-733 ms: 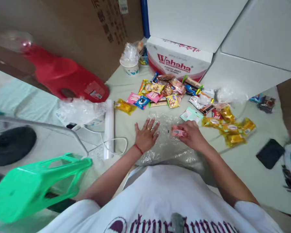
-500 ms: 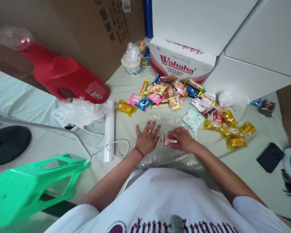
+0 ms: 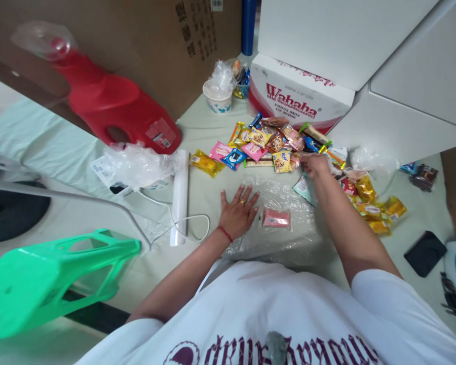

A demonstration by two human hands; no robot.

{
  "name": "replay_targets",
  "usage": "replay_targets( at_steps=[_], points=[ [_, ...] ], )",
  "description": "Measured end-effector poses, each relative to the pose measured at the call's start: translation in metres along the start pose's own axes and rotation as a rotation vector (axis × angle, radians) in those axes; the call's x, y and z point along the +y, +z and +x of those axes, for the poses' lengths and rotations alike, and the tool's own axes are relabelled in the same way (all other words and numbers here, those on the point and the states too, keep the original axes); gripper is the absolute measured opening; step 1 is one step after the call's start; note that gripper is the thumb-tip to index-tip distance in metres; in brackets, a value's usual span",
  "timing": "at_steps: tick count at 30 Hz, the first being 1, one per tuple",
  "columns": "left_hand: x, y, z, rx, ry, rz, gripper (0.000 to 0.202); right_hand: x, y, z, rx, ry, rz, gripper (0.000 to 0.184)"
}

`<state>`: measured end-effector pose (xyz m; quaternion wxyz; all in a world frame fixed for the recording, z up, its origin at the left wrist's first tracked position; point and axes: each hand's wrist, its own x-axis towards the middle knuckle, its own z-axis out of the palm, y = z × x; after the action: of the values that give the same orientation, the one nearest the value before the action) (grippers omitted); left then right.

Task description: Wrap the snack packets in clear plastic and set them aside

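Pink packet (image 3: 276, 218) lies just beside left hand (image 3: 238, 214), untouched.

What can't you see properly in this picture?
- Head view: whether the right hand grips a snack; its own back hides the fingertips.
- Print on the pink packet: too small.
- Inside of the paper cup: crumpled plastic covers it.
- Green plastic thing: cut off by the left edge.
- Left hand lies flat on the clear bag.

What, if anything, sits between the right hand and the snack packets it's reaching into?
Nothing visible. The right hand is already at the edge of the snack packet pile, fingers among the wrappers. The pink packet lies behind it on the clear plastic bag, out of its path.
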<state>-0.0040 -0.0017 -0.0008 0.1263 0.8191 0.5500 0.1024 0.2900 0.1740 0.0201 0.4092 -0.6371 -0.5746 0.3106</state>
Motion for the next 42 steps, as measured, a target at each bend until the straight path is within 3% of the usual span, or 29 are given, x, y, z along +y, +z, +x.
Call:
replay_targets(
  at_steps=[4, 6, 8, 12, 16, 19, 24, 29, 32, 34, 36, 39, 42],
  points=[
    [-0.001, 0.002, 0.000, 0.003, 0.007, -0.011, 0.055, -0.014, -0.041, -0.044, 0.120, 0.075, 0.079, 0.032],
    [-0.001, 0.002, 0.000, 0.000, 0.009, -0.010, 0.055, -0.030, -0.059, -0.080, 0.164, 0.007, 0.089, 0.026],
    [-0.002, 0.002, 0.000, -0.006, 0.009, -0.007, 0.055, -0.050, -0.066, -0.121, 0.117, -0.125, -0.020, 0.019],
    [-0.001, 0.002, 0.000, -0.006, 0.004, 0.001, 0.055, -0.079, -0.042, -0.189, -0.184, -0.460, -0.397, 0.015],
    [0.001, 0.002, -0.001, -0.002, -0.004, 0.016, 0.054, -0.075, 0.003, -0.220, -0.455, -0.611, -0.718, 0.016],
    [0.001, 0.002, -0.001, 0.004, -0.007, 0.025, 0.054, -0.061, 0.017, -0.227, -0.540, -0.636, -0.695, 0.022],
    [0.001, 0.002, -0.002, 0.022, -0.001, 0.018, 0.054, -0.042, -0.006, -0.222, -0.535, -0.633, -0.599, 0.042],
    [0.001, 0.001, -0.002, 0.027, 0.008, 0.011, 0.054, -0.040, -0.033, -0.196, -0.428, -0.371, -0.400, 0.038],
    [0.001, 0.001, -0.002, 0.024, 0.006, 0.007, 0.054, -0.044, -0.031, -0.176, -0.505, -0.240, -0.250, 0.041],
    [0.001, 0.001, -0.002, 0.021, 0.003, 0.007, 0.053, -0.046, -0.021, -0.166, -0.617, -0.262, -0.270, 0.040],
    [0.002, 0.001, -0.002, 0.024, 0.000, 0.010, 0.053, -0.047, -0.010, -0.160, -0.648, -0.355, -0.412, 0.035],
    [0.002, 0.001, -0.003, 0.030, -0.002, 0.015, 0.052, -0.044, 0.000, -0.158, -0.546, -0.441, -0.598, 0.031],
    [0.001, 0.002, -0.003, 0.035, 0.004, 0.016, 0.052, -0.042, -0.002, -0.163, -0.514, -0.467, -0.589, 0.039]
  ],
)
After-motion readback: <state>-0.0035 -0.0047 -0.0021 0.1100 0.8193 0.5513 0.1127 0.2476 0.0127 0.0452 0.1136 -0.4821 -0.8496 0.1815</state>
